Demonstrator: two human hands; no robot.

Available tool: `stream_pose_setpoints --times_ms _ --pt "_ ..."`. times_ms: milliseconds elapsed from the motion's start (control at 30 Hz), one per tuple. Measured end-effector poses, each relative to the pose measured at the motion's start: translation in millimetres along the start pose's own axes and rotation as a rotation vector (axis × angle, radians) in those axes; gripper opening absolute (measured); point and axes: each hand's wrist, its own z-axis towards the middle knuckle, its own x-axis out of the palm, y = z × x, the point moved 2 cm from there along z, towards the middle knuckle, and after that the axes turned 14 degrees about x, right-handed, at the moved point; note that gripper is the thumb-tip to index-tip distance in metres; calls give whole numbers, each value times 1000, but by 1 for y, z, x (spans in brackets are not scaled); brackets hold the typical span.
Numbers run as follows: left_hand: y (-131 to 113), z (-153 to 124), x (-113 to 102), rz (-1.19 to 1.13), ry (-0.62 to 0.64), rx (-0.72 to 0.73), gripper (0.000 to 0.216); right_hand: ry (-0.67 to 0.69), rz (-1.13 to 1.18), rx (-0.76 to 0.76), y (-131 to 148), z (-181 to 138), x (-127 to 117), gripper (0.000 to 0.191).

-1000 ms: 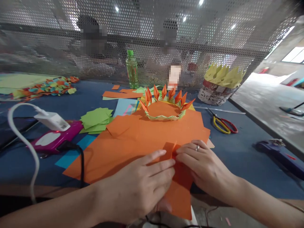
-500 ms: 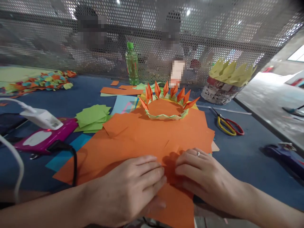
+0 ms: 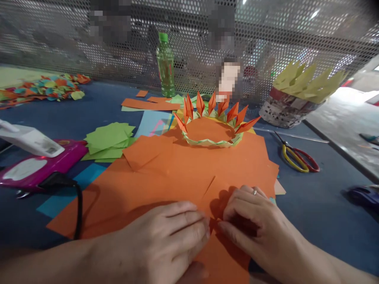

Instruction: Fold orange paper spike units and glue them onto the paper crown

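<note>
Occupying blue counter: orange paper, broad sheets spread in front of person. Perforated metal screen along back; grey surface beyond right edge. Paper crown stands on sheets' far part, scissors to its right. Left hand low over paper, fingers together, slightly bent. Right hand arched, thumb below fingers. Hands apart, fingertips near; grip on paper: cannot tell.
</note>
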Motion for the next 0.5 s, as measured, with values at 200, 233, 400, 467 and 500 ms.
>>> stream_pose_setpoints --times_ms 200,233,400,467,500 --pt "0 -4 7 4 -13 -20 32 -55 -56 -16 -2 2 4 18" --pt "0 -4 8 11 -26 -25 31 -59 -61 -17 -2 2 4 19" --pt "-2 -5 11 14 -40 -37 32 -61 -72 -29 -3 2 5 18" --pt "-2 -6 11 21 -36 -48 32 -62 -75 -37 -3 1 5 18" --pt "-2 -6 10 28 -27 -57 32 -64 -78 -39 -3 0 5 18"
